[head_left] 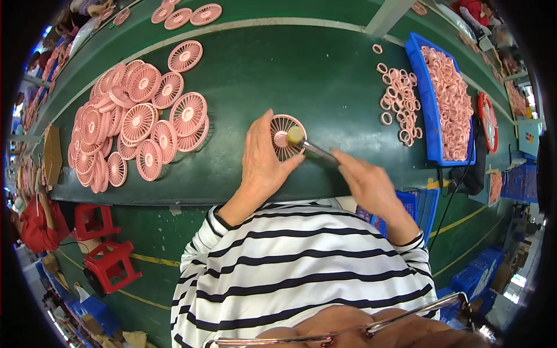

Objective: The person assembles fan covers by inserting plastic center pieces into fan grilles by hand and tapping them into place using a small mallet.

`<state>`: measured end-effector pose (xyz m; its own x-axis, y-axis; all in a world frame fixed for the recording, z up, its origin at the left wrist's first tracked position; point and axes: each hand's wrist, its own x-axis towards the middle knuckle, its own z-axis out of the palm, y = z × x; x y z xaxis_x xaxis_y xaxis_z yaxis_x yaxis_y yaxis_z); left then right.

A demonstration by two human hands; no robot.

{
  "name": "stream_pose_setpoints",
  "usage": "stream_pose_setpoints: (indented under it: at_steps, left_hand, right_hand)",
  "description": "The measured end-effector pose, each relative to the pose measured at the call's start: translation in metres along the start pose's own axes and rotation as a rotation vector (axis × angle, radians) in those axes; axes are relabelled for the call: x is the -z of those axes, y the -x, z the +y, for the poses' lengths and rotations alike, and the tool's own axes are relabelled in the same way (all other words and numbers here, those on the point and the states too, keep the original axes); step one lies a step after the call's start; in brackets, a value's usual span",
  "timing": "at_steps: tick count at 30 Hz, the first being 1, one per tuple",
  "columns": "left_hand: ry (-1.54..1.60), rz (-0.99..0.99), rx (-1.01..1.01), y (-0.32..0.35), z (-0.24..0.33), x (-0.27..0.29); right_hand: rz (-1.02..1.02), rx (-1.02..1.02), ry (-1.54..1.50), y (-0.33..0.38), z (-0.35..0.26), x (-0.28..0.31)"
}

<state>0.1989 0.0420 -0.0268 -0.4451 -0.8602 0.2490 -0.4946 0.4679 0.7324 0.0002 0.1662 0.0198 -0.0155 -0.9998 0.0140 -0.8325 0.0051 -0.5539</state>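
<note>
A round pink fan grille [279, 152] with thin spokes lies on the green tabletop in front of me. My left hand [262, 155] grips its left and near rim, thumb along the near edge. In my right hand [366, 184] is the metal handle of a small mallet [296, 135]. The mallet's yellowish head covers part of the grille near its hub. Whether head and grille touch, I cannot tell. To the left lies a heap of similar pink grilles [137, 122]. Small pink rings [400, 95] lie scattered on the right.
A blue tray [430, 124] full of pink rings stands at the right, with a red-rimmed round item [487, 122] beyond it. More grilles [206, 14] lie past the pale table divider [278, 23]. Red stools [113, 267] stand on the floor at left; a person in red [46, 226] is nearby.
</note>
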Motion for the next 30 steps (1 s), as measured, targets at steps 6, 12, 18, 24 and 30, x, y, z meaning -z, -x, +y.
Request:
stream_pose_setpoints:
  at_steps: [6,12,18,24,30]
  left_hand:
    - [0.002,-0.012,0.037,0.001,0.002,0.001]
    - [0.066,-0.029,0.088,-0.001,0.003,0.002]
    - [0.028,-0.041,0.099,0.001,0.004,0.004]
    - [-0.019,-0.040,0.026,-0.003,0.005,0.000]
    - [-0.152,-0.190,-0.119,-0.022,-0.002,0.019]
  right_hand:
    - [0.311,0.191,-0.187,-0.008,-0.017,0.025]
    - [-0.041,0.026,0.022,-0.012,-0.004,-0.007]
    - [0.285,0.102,-0.231,-0.007,-0.014,0.031]
    - [-0.040,0.010,-0.033,-0.011,0.004,-0.010]
    - [0.321,-0.117,0.062,-0.019,0.039,0.010]
